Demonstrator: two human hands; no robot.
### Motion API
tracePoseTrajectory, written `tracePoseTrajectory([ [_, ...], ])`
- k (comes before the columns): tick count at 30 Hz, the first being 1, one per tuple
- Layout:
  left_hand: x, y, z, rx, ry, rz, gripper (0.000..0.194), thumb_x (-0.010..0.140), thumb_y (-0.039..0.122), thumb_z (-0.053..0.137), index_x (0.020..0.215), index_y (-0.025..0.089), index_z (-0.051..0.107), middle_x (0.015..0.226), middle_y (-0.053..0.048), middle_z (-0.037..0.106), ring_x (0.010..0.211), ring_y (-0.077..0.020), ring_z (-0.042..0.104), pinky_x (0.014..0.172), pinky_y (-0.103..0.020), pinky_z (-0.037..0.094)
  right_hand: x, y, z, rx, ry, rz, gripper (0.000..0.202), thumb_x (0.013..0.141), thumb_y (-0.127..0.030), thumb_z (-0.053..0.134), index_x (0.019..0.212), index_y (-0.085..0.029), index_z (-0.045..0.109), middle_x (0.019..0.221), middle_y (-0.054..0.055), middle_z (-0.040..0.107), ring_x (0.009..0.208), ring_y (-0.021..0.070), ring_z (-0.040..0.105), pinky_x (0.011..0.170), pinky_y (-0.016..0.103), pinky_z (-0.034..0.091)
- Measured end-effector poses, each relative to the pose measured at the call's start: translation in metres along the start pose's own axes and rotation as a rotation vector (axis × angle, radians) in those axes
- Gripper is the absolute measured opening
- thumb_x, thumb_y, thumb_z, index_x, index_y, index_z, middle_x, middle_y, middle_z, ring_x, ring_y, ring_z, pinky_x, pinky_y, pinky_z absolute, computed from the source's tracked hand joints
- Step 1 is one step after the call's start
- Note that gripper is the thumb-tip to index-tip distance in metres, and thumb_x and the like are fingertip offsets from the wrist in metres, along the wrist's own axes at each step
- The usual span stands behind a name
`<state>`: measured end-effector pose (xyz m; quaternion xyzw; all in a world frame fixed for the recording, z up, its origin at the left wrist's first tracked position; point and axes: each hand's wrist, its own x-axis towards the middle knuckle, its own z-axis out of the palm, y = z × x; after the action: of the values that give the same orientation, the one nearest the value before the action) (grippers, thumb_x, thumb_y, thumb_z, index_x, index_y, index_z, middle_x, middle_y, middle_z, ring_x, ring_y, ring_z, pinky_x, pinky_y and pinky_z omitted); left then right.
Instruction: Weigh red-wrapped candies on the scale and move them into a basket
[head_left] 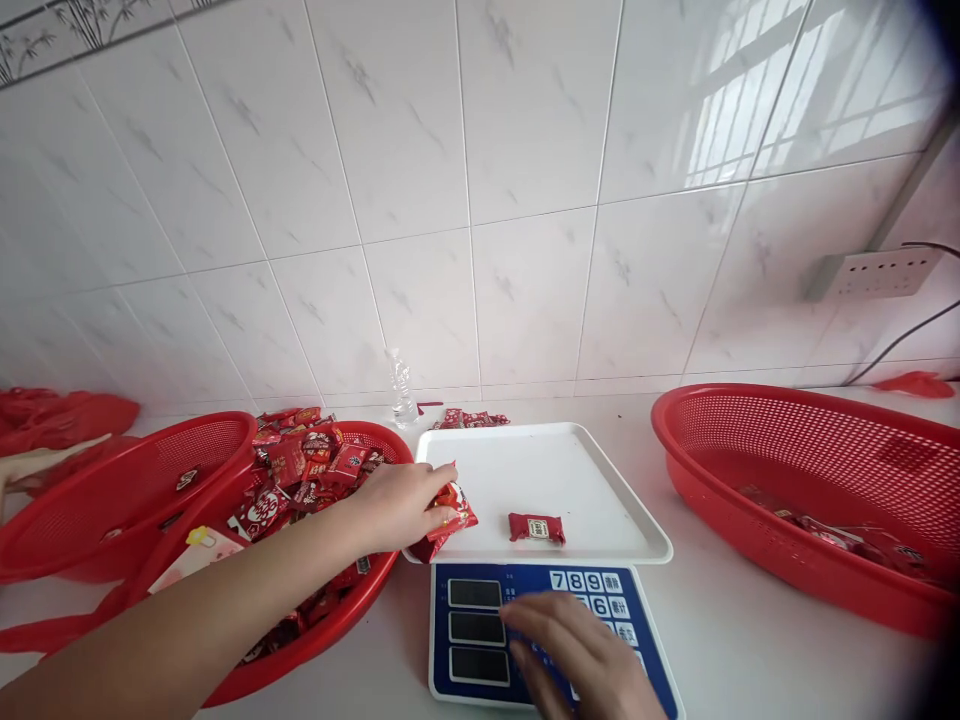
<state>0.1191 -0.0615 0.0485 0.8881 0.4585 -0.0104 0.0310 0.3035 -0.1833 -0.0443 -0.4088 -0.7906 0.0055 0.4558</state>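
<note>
1 clear bottle (403, 390) stands near the tiled wall (525, 120); a white socket strip (881, 273) sits farther right.

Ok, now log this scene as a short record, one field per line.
Left hand: the left hand grips a red packet at the tray's left edge
Right hand: the right hand is over the scale's key panel, holding nothing visible; contact unclear
Tray: white tray, with one small wrapped sweet lying near its front edge
Left basket: red basket heaped with wrapped packets
Right basket: another red basket, some wrapped pieces at its bottom
Behind: clear bottle near the tiled wall
</note>
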Motion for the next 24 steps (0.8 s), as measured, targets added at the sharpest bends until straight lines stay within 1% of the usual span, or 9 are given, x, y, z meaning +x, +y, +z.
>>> tracePoseTrajectory([
  [3, 0.002, 0.011, 0.003, 0.154, -0.073, 0.062, 0.054, 0.073, 0.064, 0.043, 0.106, 0.023, 0.053, 0.081, -0.009, 0.063, 0.077, -0.0269, 0.059, 0.066, -0.034, 0.041, 0.018, 0.018, -0.015, -0.227, -0.043, 0.053, 0.026, 0.082, -0.02, 0.046, 0.105, -0.021, 0.058, 0.101, 0.007, 0.065, 0.092, 0.0194, 0.061, 0.073, 0.031, 0.054],
  [6, 0.011, 0.018, -0.003, 0.18, -0.201, 0.067, 0.064, 0.065, 0.069, 0.047, 0.109, 0.023, 0.052, 0.081, -0.009, 0.063, 0.074, -0.0275, 0.059, 0.063, -0.033, 0.042, 0.033, 0.034, -0.024, -0.365, -0.185, 0.156, 0.029, 0.081, -0.018, 0.044, 0.105, -0.023, 0.059, 0.104, 0.007, 0.065, 0.096, 0.0229, 0.06, 0.071, 0.036, 0.053],
  [8, 0.017, 0.018, -0.008, 0.147, -0.287, 0.039, 0.066, 0.062, 0.064, 0.053, 0.115, 0.025, 0.049, 0.084, -0.008, 0.063, 0.074, -0.0271, 0.059, 0.06, -0.031, 0.042, 0.041, 0.041, -0.028, -0.367, -0.308, 0.252, 0.03, 0.081, -0.017, 0.044, 0.105, -0.025, 0.059, 0.102, 0.005, 0.066, 0.092, 0.0224, 0.062, 0.065, 0.034, 0.053],
  [10, 0.024, 0.017, -0.01, 0.092, -0.335, 0.01, 0.07, 0.056, 0.051, 0.062, 0.119, 0.027, 0.047, 0.085, -0.007, 0.063, 0.072, -0.026, 0.059, 0.057, -0.029, 0.041, 0.046, 0.044, -0.03, -0.334, -0.388, 0.336, 0.029, 0.08, -0.017, 0.046, 0.104, -0.027, 0.06, 0.097, 0.004, 0.067, 0.085, 0.0209, 0.063, 0.061, 0.031, 0.051],
  [11, 0.026, 0.015, -0.01, 0.059, -0.338, 0.001, 0.071, 0.053, 0.043, 0.064, 0.119, 0.027, 0.047, 0.083, -0.007, 0.063, 0.069, -0.0254, 0.059, 0.056, -0.028, 0.04, 0.048, 0.045, -0.029, -0.321, -0.401, 0.362, 0.028, 0.08, -0.018, 0.048, 0.103, -0.027, 0.061, 0.094, 0.004, 0.068, 0.082, 0.0208, 0.064, 0.06, 0.03, 0.05],
  [13, 0.029, 0.013, -0.005, -0.002, -0.3, 0.002, 0.07, 0.048, 0.03, 0.064, 0.116, 0.027, 0.051, 0.078, -0.006, 0.063, 0.063, -0.0244, 0.058, 0.053, -0.027, 0.039, 0.05, 0.047, -0.027, -0.311, -0.385, 0.383, 0.026, 0.079, -0.019, 0.049, 0.099, -0.027, 0.063, 0.087, 0.004, 0.068, 0.079, 0.0214, 0.063, 0.058, 0.03, 0.048],
  [18, 0.029, 0.01, 0.011, -0.144, -0.076, 0.02, 0.061, 0.041, 0.011, 0.06, 0.1, 0.029, 0.06, 0.06, 0.001, 0.056, 0.054, -0.02, 0.053, 0.048, -0.024, 0.035, 0.049, 0.052, -0.019, -0.287, -0.263, 0.383, 0.021, 0.079, -0.025, 0.05, 0.094, -0.026, 0.064, 0.08, 0.006, 0.068, 0.07, 0.0208, 0.062, 0.053, 0.029, 0.044],
  [21, 0.031, 0.009, 0.011, -0.287, -0.034, -0.028, 0.058, 0.041, 0.008, 0.06, 0.095, 0.029, 0.06, 0.056, 0.004, 0.052, 0.049, -0.0154, 0.049, 0.045, -0.022, 0.032, 0.049, 0.052, -0.018, -0.25, -0.225, 0.401, 0.022, 0.079, -0.028, 0.05, 0.096, -0.026, 0.063, 0.081, 0.006, 0.068, 0.069, 0.021, 0.062, 0.053, 0.029, 0.044],
  [24, 0.038, 0.007, 0.008, -0.545, 0.034, -0.098, 0.056, 0.046, 0.009, 0.059, 0.098, 0.028, 0.056, 0.058, 0.006, 0.053, 0.044, -0.011, 0.046, 0.042, -0.02, 0.031, 0.053, 0.047, -0.019, -0.134, -0.187, 0.476, 0.022, 0.082, -0.035, 0.046, 0.097, -0.026, 0.061, 0.08, 0.004, 0.067, 0.067, 0.0198, 0.061, 0.054, 0.03, 0.045],
])
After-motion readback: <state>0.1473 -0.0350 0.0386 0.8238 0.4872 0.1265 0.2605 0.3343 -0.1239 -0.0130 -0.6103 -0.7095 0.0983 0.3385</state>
